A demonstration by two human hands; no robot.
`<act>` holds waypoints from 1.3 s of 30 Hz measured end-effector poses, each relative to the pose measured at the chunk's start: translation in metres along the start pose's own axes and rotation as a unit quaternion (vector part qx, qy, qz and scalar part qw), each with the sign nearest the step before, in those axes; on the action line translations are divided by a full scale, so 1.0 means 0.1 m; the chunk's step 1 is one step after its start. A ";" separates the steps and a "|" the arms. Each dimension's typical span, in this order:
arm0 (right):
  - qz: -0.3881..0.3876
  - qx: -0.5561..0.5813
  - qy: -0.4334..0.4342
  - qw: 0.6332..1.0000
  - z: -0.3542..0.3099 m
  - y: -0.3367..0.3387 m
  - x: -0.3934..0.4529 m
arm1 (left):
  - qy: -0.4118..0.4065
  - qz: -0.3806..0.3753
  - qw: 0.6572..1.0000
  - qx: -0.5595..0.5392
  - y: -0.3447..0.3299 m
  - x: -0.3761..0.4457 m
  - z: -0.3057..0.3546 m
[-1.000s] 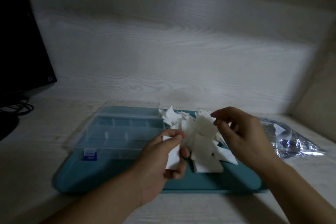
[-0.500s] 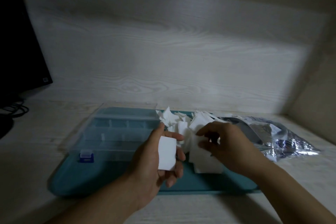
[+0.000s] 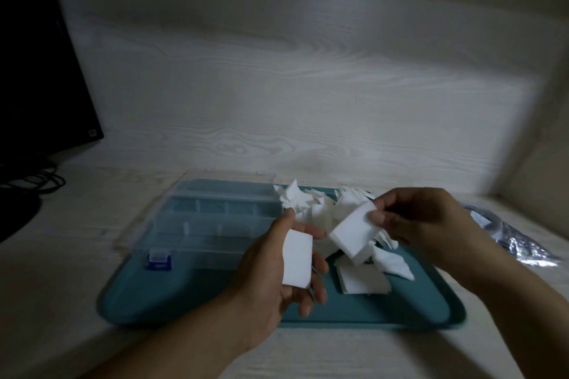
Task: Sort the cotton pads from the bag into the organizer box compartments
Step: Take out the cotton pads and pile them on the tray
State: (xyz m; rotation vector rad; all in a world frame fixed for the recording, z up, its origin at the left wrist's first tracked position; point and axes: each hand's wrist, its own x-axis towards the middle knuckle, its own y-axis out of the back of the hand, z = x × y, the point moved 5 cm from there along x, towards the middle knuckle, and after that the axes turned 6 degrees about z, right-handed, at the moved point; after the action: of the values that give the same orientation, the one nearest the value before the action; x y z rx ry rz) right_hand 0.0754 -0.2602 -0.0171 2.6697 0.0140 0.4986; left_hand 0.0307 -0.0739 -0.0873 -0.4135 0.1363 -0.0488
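Observation:
A clear organizer box [image 3: 212,224] with several compartments and a blue latch lies open on the left of a teal tray [image 3: 184,298]. To its right sits a loose pile of white cotton pads [image 3: 308,203]. My left hand [image 3: 277,280] grips a small stack of pads [image 3: 297,258] upright over the tray's middle. Just above the pile, my right hand [image 3: 412,218] pinches a second stack of pads [image 3: 354,232], tilted and lifted clear. The silver foil bag [image 3: 517,243] lies on the desk right of the tray, partly hidden by my right wrist.
A dark monitor [image 3: 37,71] with cables [image 3: 34,181] stands at the far left. A pale wood-grain wall runs behind the tray, and a side wall closes in at the right. More flat pads [image 3: 363,280] lie on the tray under my hands.
My right hand has lifted a stack of pads off the pile and raised it toward the left hand. The left hand kept its own stack, nearly still.

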 end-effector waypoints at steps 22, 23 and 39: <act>-0.088 -0.258 0.305 0.913 -0.19 -0.73 -0.46 | 0.014 0.034 0.996 -0.077 0.01 0.14 -0.07; -0.089 -0.261 0.312 0.909 -0.19 -0.74 -0.47 | 0.010 0.037 0.996 -0.077 0.01 0.14 -0.06; -0.124 -0.156 0.247 0.948 -0.10 -0.78 -0.46 | 0.041 -0.039 0.991 -0.120 -0.03 0.14 -0.04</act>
State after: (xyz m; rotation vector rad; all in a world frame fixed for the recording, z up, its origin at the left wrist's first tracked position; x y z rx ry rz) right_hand 0.0340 -0.1895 -0.0563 2.1361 0.3807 0.9789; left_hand 0.0436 -0.0798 -0.0917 -0.6572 0.2090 -0.1274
